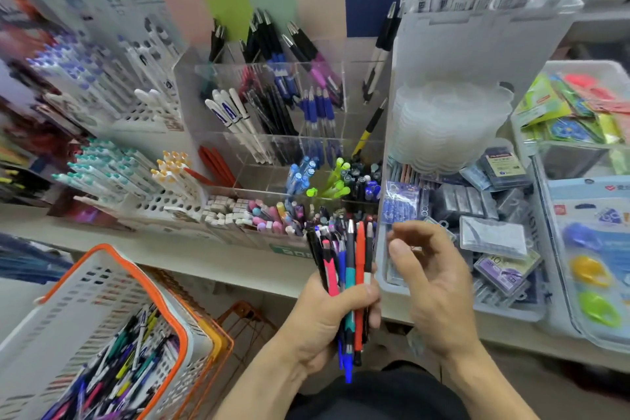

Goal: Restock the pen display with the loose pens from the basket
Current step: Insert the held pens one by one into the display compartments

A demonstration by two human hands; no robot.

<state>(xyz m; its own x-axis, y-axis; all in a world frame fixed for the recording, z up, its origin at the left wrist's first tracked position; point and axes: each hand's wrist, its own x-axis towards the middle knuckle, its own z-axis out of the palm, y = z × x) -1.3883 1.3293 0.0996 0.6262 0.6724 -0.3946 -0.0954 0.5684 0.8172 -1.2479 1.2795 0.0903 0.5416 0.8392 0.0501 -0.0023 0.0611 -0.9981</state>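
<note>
**Risk: bundle slipping, pens landing in wrong slots**

Left hand is gripping a mixed bundle of pens, fingers curled round it, just off the shelf's front edge. Right hand is hovering beside the tips, fingers loosely bent, holding nothing. Pulling one pen could be loosening the others; a blue one is already hanging low. Clear pen display is sitting at the shelf's back. Basket is sitting lower left, pens remaining inside.
</note>
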